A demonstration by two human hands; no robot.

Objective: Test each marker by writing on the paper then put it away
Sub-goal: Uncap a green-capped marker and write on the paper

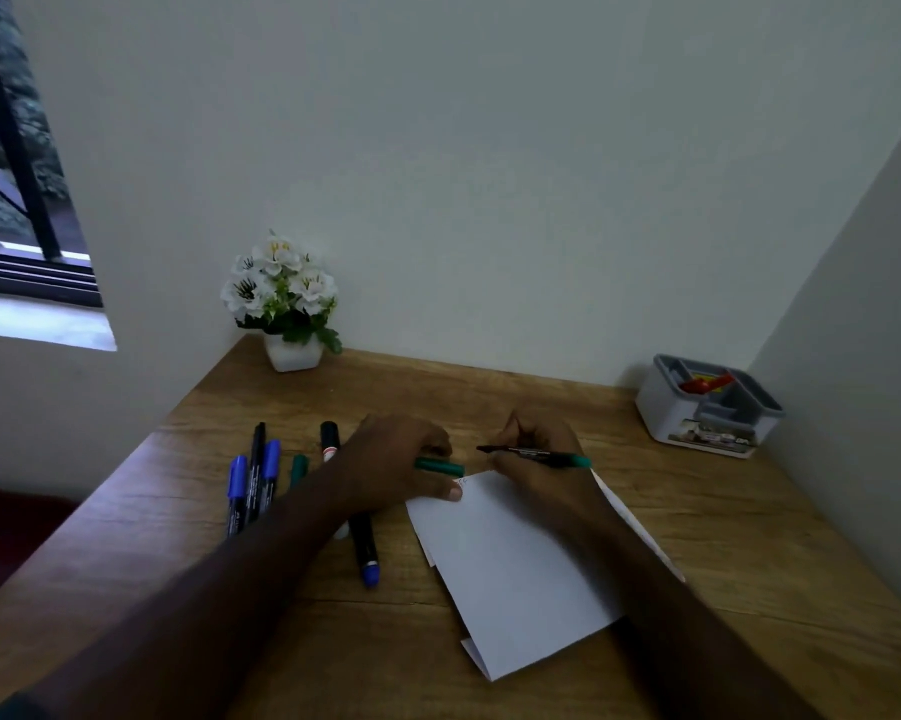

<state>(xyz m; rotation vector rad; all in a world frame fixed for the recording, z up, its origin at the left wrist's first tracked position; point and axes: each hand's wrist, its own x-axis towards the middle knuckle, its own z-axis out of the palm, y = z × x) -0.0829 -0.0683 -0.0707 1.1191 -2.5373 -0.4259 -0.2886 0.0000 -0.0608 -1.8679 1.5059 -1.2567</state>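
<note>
Desk organizer [710,407], back-right corner of wooden desk [490,397]: grey tray w/ several compartments; I see red item(s) [705,383] in a rear compartment, count unclear. White pot [292,353], back-left, holds white flowers [282,283].

Markers, as I count them: 1 green-ended marker [536,454], uncapped, lying across my right hand [534,459], which grips it, tip pointing left, just above the top edge of the paper [510,574]. Its green cap [440,466] is pinched in my left hand [396,459], whose thumb presses the paper's top-left corner. Loose on desk, left of the paper: 2 blue-capped pens [253,480], 1 thin black pen [257,459], 1 green cap end [298,467] partly hidden, 1 thick black marker [329,440], 1 black marker w/ blue end [366,553] nearer me. Forearm covers part of the group, so total approx.

Paper: 1 folded white sheet, centre-right, faint marks near top-left corner.
</note>
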